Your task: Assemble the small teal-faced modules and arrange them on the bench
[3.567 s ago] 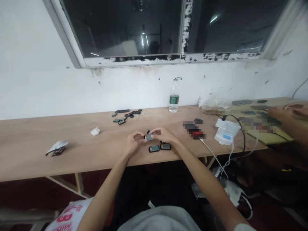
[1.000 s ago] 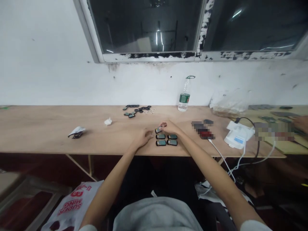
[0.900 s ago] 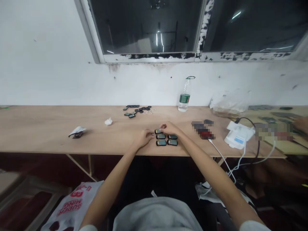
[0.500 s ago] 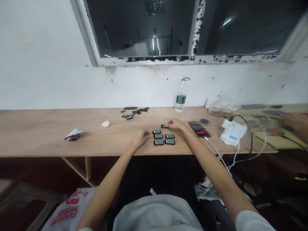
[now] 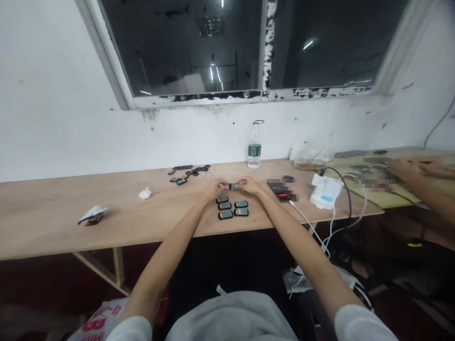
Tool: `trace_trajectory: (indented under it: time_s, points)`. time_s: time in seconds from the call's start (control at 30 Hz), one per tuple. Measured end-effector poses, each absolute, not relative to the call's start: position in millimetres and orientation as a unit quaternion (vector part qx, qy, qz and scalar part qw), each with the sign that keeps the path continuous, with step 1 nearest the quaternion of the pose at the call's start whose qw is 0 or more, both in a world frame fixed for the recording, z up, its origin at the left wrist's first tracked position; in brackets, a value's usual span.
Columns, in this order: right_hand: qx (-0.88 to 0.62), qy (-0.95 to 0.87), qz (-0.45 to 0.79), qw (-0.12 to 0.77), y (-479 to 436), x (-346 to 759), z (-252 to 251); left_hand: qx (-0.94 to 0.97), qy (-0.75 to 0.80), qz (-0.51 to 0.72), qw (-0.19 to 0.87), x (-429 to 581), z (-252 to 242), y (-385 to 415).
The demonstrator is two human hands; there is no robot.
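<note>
Between my two hands is a small black case with a grey-green panel [image 5: 233,186], held by its ends just above or on the table. My right hand [image 5: 250,185] pinches its right end. At the left end the fingers of my left hand [image 5: 214,189] are closed against it; their tips are too small to see clearly. Just nearer to me lie several matching cases [image 5: 225,206] in two short columns, panels up. Farther back are a loose cluster of similar black cases [image 5: 181,180] and a scatter of tiny pale pieces [image 5: 206,173].
A water bottle [image 5: 254,150] stands by the wall. To the right lie a phone [image 5: 279,190] on a white cable, a white power strip [image 5: 324,192] and a plastic bag [image 5: 311,158]. Crumpled tissue [image 5: 145,193] and a torn packet [image 5: 93,215] lie left. A co-worker's hands [image 5: 408,168] are at far right.
My left hand has moved right and away from me to meet the small case in my right hand. The case has shifted slightly off the column. The camera view has turned a little.
</note>
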State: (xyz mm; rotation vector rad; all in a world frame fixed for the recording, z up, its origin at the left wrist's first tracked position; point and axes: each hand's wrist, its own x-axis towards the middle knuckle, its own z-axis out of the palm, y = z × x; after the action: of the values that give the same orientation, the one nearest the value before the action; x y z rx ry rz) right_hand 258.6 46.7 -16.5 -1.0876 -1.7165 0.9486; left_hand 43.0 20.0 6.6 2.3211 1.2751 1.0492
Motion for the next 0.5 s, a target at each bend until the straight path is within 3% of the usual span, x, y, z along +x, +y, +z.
trace_trajectory:
  time_s: [0.23,0.5]
  points:
    - [-0.403,-0.611,0.462,0.5,50.3,258.6,-17.3,0.82,0.416,0.374,0.121,46.4,2.2,20.9]
    - [-0.369,-0.607,0.499,0.496,48.7,256.5,-17.2,0.825,0.381,0.401,0.113,44.6,-3.0,25.0]
